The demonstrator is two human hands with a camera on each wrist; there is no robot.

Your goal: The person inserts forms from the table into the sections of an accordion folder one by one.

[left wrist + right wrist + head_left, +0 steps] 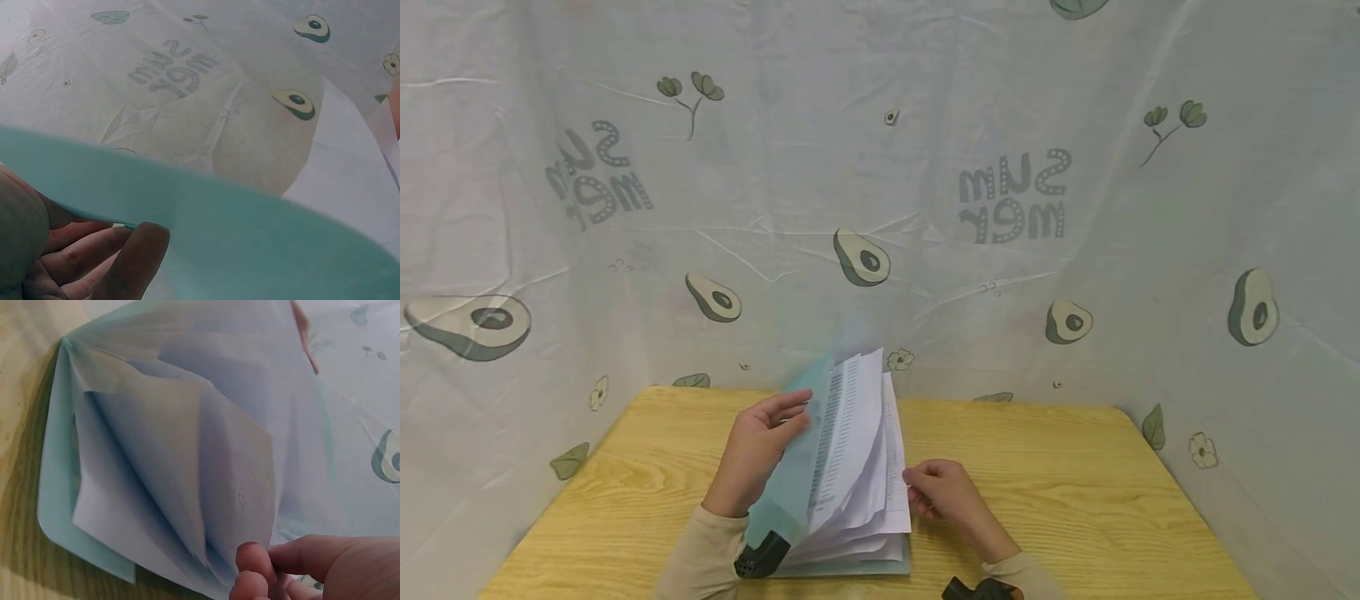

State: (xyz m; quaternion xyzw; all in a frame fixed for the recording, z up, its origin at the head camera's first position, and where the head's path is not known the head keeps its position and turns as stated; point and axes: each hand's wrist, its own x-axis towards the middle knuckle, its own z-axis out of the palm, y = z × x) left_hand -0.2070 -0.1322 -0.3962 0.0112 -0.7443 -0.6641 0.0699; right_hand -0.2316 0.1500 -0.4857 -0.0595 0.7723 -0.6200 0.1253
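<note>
A light teal folder with printed paper sheets inside stands partly spread on the table, its front cover raised. My left hand holds the cover near its upper left edge. In the left wrist view, thumb and fingers pinch the teal cover at its rim. On the other side, my right hand pinches the right edge of a sheet between thumb and forefinger. The right wrist view shows several white sheets fanned apart, with the right hand's fingertips at one sheet's corner.
The wood-grain table reaches to both sides of the folder. A pale plastic sheet printed with avocados and lettering hangs round the back and sides. Black devices are worn at both wrists.
</note>
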